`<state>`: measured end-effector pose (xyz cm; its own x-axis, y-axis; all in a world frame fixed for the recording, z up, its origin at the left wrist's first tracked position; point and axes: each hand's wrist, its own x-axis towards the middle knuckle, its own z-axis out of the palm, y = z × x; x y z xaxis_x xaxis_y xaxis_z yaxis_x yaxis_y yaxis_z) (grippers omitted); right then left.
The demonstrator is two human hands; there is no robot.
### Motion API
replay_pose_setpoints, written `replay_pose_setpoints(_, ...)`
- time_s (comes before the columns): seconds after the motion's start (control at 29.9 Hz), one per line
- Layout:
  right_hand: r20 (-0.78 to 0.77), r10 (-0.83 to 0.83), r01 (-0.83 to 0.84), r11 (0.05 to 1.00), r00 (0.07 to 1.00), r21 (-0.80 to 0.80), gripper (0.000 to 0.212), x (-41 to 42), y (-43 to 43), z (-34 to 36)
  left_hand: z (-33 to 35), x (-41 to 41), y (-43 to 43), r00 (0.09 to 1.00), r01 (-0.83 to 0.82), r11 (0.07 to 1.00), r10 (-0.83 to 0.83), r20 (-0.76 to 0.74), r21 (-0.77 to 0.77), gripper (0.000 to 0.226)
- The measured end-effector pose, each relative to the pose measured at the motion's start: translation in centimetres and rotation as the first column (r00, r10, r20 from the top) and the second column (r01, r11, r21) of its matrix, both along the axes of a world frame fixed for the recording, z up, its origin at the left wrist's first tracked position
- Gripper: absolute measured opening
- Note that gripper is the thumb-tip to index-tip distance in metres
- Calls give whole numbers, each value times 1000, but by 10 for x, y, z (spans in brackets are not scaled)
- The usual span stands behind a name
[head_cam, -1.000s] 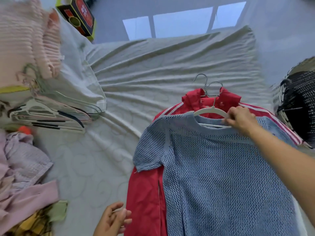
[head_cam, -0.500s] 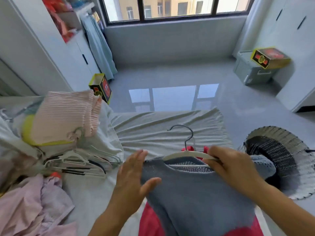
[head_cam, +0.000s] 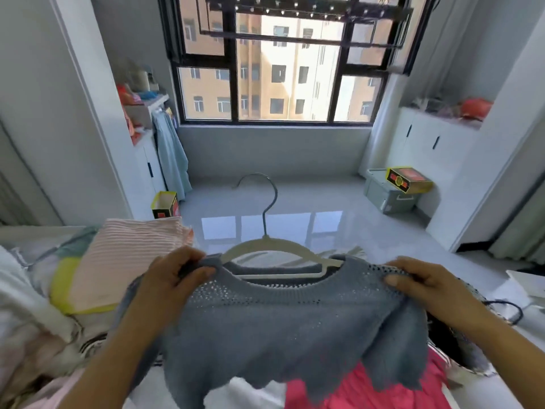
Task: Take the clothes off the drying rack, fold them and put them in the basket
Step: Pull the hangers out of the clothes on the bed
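Head view: left hand point(head_cam: 174, 278) and right hand point(head_cam: 424, 286) hold sweater point(head_cam: 280, 326); box point(head_cam: 408, 180) label blurred.

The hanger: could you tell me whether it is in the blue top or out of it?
In: the hanger sits inside the neckline of the top, which the left hand and right hand grip.

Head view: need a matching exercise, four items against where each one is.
Items
1. white plastic hanger with metal hook
2. bright red garment
3. blue-grey open-knit sweater
4. pink ribbed folded garment

Places
A. gripped at the shoulders by the left hand and the right hand
B. beneath the sweater's hem
C. in the sweater's neckline
D. left of the left hand

Pairs: 1-C; 2-B; 3-A; 4-D
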<state>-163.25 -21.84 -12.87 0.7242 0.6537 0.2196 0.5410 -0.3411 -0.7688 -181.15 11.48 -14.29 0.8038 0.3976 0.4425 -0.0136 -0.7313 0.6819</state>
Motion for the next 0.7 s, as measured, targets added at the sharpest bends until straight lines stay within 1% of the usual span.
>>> replay_pose_setpoints(0.03, -36, -14, 16, 999, 999, 50, 19, -12, 9, 3, 3, -8, 8, 1000, 13, 1000, -13, 1, -19, 11)
replay_pose_setpoints(0.07, -32, -27, 30, 995, 999, 98, 8, -23, 19, 7, 6, -16, 16, 1000, 23, 999, -23, 2, -23, 14)
replay_pose_setpoints(0.13, 44, -8, 1, 985, 999, 172, 10, -39, 30, 10, 11, -30, 27, 999, 40, 999, -40, -5, -8, 17)
replay_pose_setpoints(0.17, 102, -18, -1, 983, 995, 181, 13, -44, 33, 11, 14, -34, 30, 999, 39, 999, -39, 1, 6, 16)
replay_pose_setpoints(0.23, 220, -61, 17, 980, 974, 198, 16, -49, 34, 12, 20, -42, 34, 999, 27, 1000, -27, 26, 9, 17)
replay_pose_setpoints(0.27, 253, -93, 36, 975, 963, 220, 17, -48, 34, 12, 22, -44, 34, 999, 19, 1000, -19, 36, -4, 18)
replay_pose_setpoints(0.3, 268, -113, 42, 966, 957, 257, 21, -48, 33, 15, 24, -47, 33, 999, 18, 1000, -17, 51, -11, 18)
replay_pose_setpoints(0.37, 258, -145, 62, 950, 955, 305, 39, -50, 31, 24, 32, -50, 29, 997, 33, 999, -32, 72, -13, 14)
replay_pose_setpoints(0.4, 245, -144, 65, 950, 959, 305, 38, -51, 28, 28, 37, -51, 26, 996, 45, 999, -45, 73, -4, 13)
replay_pose_setpoints(0.43, 239, -120, 52, 960, 963, 274, 29, -49, 24, 31, 41, -52, 22, 997, 51, 999, -51, 65, 15, 14)
replay_pose_setpoints(0.5, 215, -84, 54, 988, 973, 142, 12, -52, 19, 41, 48, -49, 14, 997, 24, 999, -26, 66, 45, 12)
replay_pose_setpoints(0.53, 223, -62, 50, 997, 973, 57, 11, -54, 16, 45, 51, -48, 5, 998, 1, 998, -5, 70, 59, 9)
replay_pose_setpoints(0.57, 289, -21, 26, 1000, 957, -13, 21, -56, 18, 48, 54, -44, -2, 997, -10, 996, 3, 79, 92, 19)
replay_pose_setpoints(0.6, 332, 24, -2, 998, 943, -67, 35, -59, 24, 52, 56, -39, -10, 997, -6, 993, -4, 79, 118, 30)
replay_pose_setpoints(0.63, 330, 83, -51, 993, 940, -105, 41, -66, 33, 58, 57, -34, -21, 996, 6, 989, -19, 85, 150, 36)
replay_pose_setpoints(0.67, 283, 155, -121, 984, 947, -133, 37, -74, 44, 65, 59, -30, -33, 995, 34, 982, -50, 86, 186, 37)
replay_pose_setpoints(0.7, 210, 224, -198, 970, 952, -139, 29, -81, 54, 70, 60, -26, -43, 993, 66, 973, -86, 81, 223, 35)
